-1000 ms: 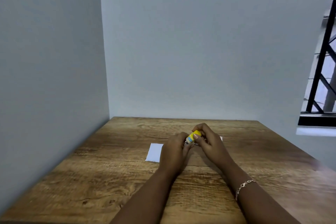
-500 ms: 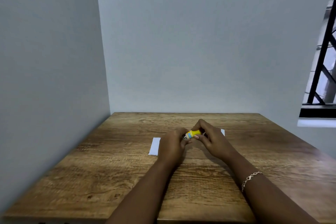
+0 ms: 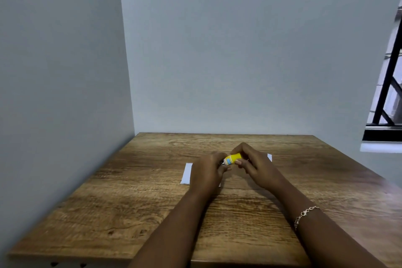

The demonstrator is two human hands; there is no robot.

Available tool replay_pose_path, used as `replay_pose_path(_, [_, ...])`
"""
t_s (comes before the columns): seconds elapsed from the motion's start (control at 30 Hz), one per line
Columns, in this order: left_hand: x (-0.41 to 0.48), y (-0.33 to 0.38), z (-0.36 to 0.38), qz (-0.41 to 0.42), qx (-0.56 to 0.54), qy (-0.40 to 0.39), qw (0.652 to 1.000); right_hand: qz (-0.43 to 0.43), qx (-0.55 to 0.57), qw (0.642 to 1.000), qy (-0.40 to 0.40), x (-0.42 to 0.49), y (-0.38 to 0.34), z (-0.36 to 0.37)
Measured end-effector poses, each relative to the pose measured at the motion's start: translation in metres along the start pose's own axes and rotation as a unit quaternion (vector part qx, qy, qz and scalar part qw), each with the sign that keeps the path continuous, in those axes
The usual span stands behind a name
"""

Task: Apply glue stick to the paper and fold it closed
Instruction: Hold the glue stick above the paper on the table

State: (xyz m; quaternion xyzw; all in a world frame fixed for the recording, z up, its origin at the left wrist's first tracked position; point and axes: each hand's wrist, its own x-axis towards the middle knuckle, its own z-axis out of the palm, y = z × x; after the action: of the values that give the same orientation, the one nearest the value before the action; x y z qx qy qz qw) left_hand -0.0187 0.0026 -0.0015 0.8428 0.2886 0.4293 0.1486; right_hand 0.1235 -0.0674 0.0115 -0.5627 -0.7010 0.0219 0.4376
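Observation:
A small yellow glue stick (image 3: 232,158) lies nearly level between both hands, just above the table. My left hand (image 3: 207,171) grips its lower, left end with curled fingers. My right hand (image 3: 255,164) pinches its yellow right end between thumb and fingers. A white paper (image 3: 187,173) lies flat on the wooden table (image 3: 134,202) under the hands; only its left strip and a far right corner (image 3: 269,156) show, the rest is hidden by the hands.
Grey walls close the table in at the left and the back. A window with black bars (image 3: 389,85) is at the right. The table's front edge runs near the bottom of the view.
The glue stick has tilted from a steeper slant to nearly level between the hands. Both hands keep their hold over the paper. The view has shifted slightly.

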Motion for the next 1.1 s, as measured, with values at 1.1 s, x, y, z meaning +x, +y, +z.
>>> replay_pose_path(1.1, [-0.0019, 0.0045, -0.0041, 0.026, 0.072, 0.006, 0.997, 0.055, -0.022, 0.998, 0.003, -0.0007, -0.0072, -0.0026])
